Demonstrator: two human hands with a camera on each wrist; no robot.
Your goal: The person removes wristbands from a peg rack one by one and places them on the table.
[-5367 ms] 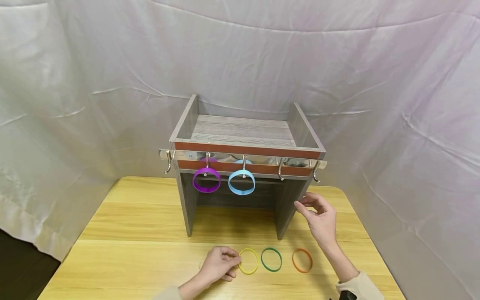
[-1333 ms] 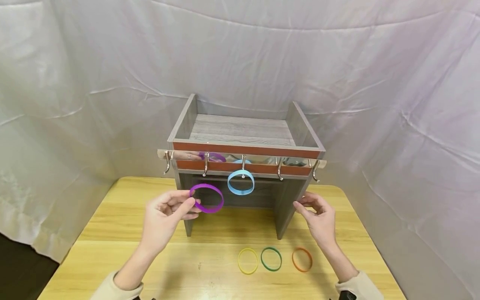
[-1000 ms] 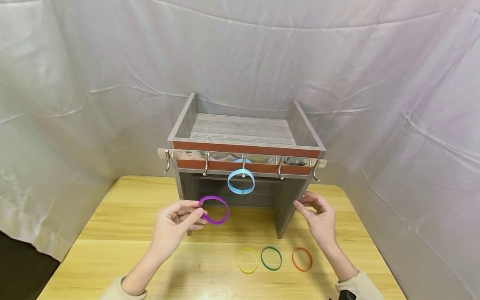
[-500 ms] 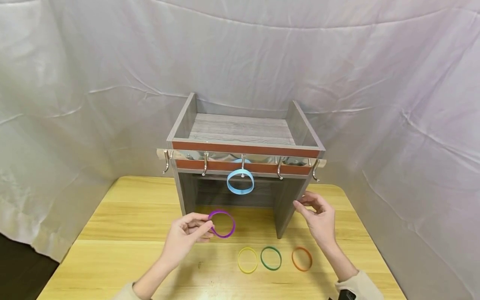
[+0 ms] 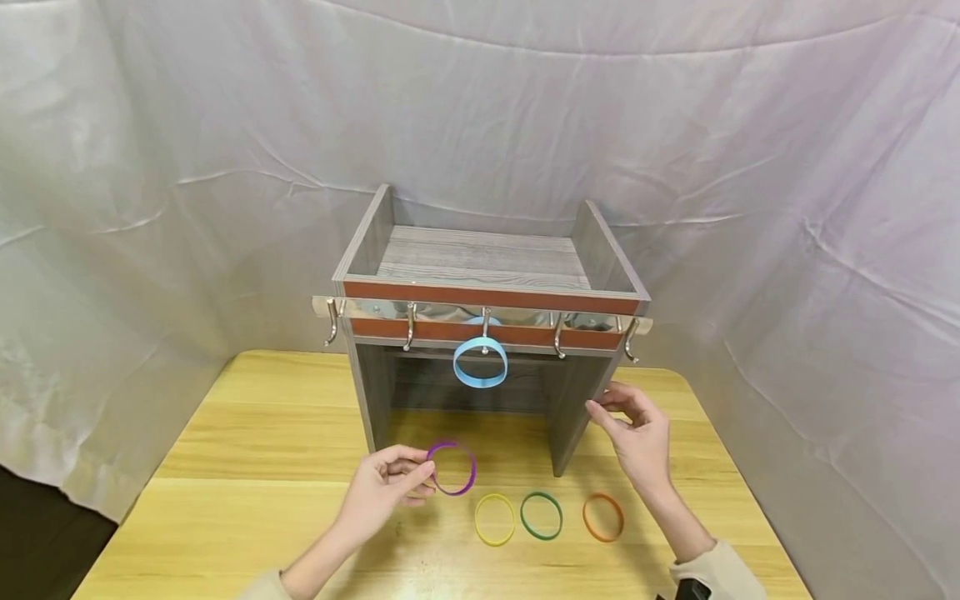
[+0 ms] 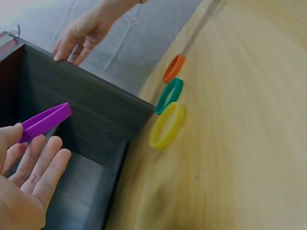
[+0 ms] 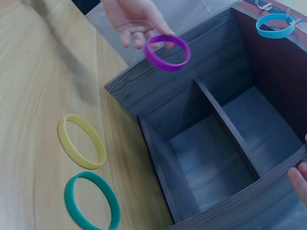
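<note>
My left hand (image 5: 384, 490) pinches a purple silicone wristband (image 5: 473, 475) between thumb and fingers, above the table in front of a grey wooden shelf unit (image 5: 483, 250). In the left wrist view the other fingers of that hand spread away from the wristband. My right hand (image 5: 643, 435) holds the front edge of the unit's right side panel. A light blue wristband (image 5: 481, 383) hangs on the middle hook of a metal hook rail (image 5: 525, 318) across the unit's front. On the table lie a yellow wristband (image 5: 495, 544), a green wristband (image 5: 522, 518) and an orange wristband (image 5: 622, 518) in a row.
The shelf unit stands on a light wooden table (image 5: 247, 467), and its rail bears several curved hooks, such as the far left hook (image 5: 332, 325). Grey cloth (image 5: 465, 108) hangs behind and at both sides.
The purple wristband hung on the second hook from the left; my left hand has taken it off and moved it down and right, nearer the yellow wristband. My right hand stays put.
</note>
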